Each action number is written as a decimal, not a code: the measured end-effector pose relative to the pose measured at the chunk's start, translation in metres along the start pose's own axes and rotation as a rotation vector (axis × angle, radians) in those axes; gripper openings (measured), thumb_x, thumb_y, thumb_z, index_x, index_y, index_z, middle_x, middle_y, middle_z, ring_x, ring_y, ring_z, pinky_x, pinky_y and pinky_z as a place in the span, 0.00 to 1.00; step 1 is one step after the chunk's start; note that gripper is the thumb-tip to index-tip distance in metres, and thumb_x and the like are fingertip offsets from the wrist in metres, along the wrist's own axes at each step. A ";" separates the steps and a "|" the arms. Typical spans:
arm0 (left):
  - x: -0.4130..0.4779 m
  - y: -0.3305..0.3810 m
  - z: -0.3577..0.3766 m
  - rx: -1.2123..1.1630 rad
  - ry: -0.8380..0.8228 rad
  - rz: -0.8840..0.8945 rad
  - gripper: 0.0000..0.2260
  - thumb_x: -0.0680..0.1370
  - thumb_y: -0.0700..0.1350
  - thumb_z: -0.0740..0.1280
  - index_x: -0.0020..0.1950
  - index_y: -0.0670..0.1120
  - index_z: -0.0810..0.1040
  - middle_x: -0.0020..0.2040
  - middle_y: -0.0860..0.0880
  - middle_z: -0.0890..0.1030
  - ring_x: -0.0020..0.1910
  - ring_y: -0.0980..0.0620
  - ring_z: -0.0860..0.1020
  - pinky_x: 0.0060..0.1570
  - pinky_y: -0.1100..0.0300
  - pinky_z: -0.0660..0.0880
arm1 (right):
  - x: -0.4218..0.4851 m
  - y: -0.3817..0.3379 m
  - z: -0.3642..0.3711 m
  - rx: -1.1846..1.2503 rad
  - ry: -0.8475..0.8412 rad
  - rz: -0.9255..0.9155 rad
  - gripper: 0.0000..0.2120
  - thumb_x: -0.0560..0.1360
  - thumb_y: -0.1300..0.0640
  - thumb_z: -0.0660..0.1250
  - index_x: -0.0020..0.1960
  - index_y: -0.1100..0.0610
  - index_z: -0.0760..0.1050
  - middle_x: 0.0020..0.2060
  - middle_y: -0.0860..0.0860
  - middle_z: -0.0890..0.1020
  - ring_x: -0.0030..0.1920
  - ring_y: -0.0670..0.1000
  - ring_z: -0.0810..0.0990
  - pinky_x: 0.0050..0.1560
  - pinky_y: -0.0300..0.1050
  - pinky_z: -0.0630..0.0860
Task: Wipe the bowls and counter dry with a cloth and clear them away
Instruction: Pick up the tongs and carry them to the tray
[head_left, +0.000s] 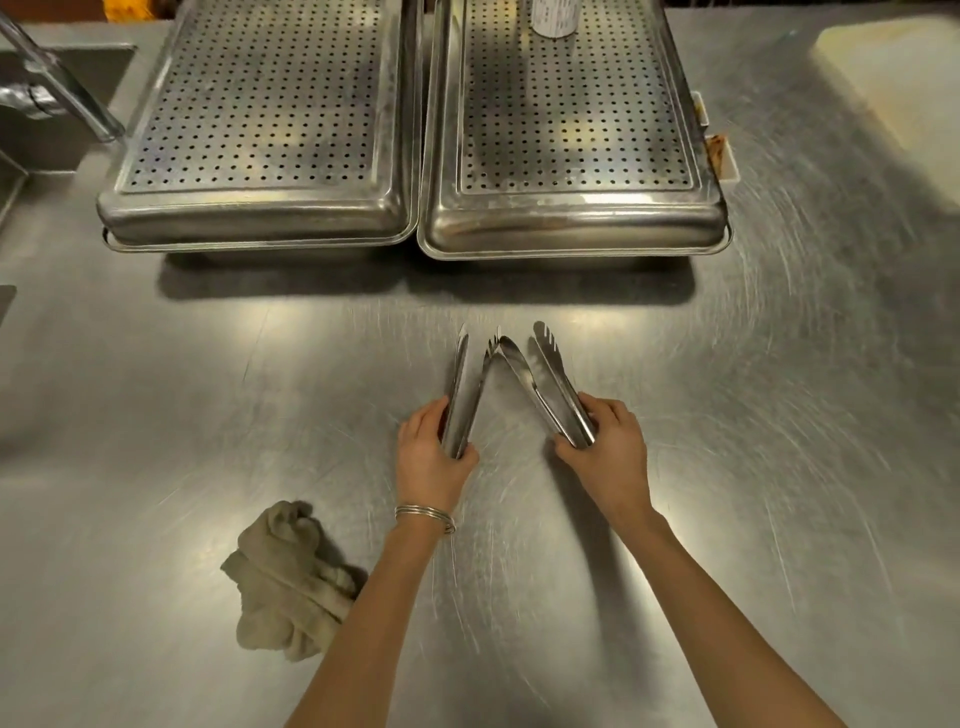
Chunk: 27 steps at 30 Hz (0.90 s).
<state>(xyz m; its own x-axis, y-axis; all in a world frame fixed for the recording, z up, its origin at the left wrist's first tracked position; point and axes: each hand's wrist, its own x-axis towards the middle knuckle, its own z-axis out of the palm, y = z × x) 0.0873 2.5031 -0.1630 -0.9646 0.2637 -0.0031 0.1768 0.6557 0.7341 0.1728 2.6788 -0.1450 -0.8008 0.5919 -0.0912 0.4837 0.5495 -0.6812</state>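
Your left hand (428, 457) and right hand (608, 447) each grasp a pair of tongs (545, 384) above the counter (208, 415), with the crumpled cloth (285, 577) lying beside your left forearm.

Beige cloth (291, 582) lies crumpled and untouched on scratched steel counter (156, 415), near front edge, just left of left forearm. Two pairs of steel tongs: left tongs (465, 384) and right tongs (545, 384), each gripped at hinge end, tips pointing away and nearly meeting above counter. No bowls in view.
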 end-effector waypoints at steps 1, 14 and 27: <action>-0.003 0.000 -0.002 -0.022 -0.017 0.016 0.27 0.65 0.39 0.74 0.64 0.41 0.74 0.55 0.43 0.78 0.53 0.44 0.76 0.55 0.49 0.75 | -0.005 0.003 -0.007 0.010 0.008 0.013 0.27 0.66 0.58 0.73 0.64 0.56 0.73 0.56 0.53 0.76 0.54 0.54 0.75 0.54 0.44 0.72; -0.057 0.125 0.002 -0.465 -0.490 0.220 0.24 0.62 0.44 0.72 0.57 0.56 0.75 0.53 0.52 0.77 0.50 0.62 0.78 0.51 0.73 0.71 | -0.134 0.032 -0.164 0.045 0.363 0.168 0.25 0.62 0.63 0.74 0.58 0.53 0.76 0.47 0.45 0.78 0.44 0.45 0.78 0.41 0.29 0.71; -0.206 0.248 0.090 -0.499 -0.833 0.378 0.26 0.65 0.32 0.74 0.60 0.46 0.75 0.53 0.53 0.79 0.50 0.69 0.77 0.50 0.76 0.71 | -0.303 0.131 -0.285 0.111 0.616 0.442 0.25 0.66 0.59 0.74 0.61 0.53 0.75 0.47 0.45 0.80 0.45 0.42 0.78 0.44 0.29 0.70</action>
<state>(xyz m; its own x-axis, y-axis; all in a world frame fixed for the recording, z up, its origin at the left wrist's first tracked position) 0.3471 2.6750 -0.0412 -0.3892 0.9202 -0.0426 0.1557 0.1113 0.9815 0.5791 2.7393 0.0001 -0.1844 0.9825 0.0272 0.6490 0.1425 -0.7473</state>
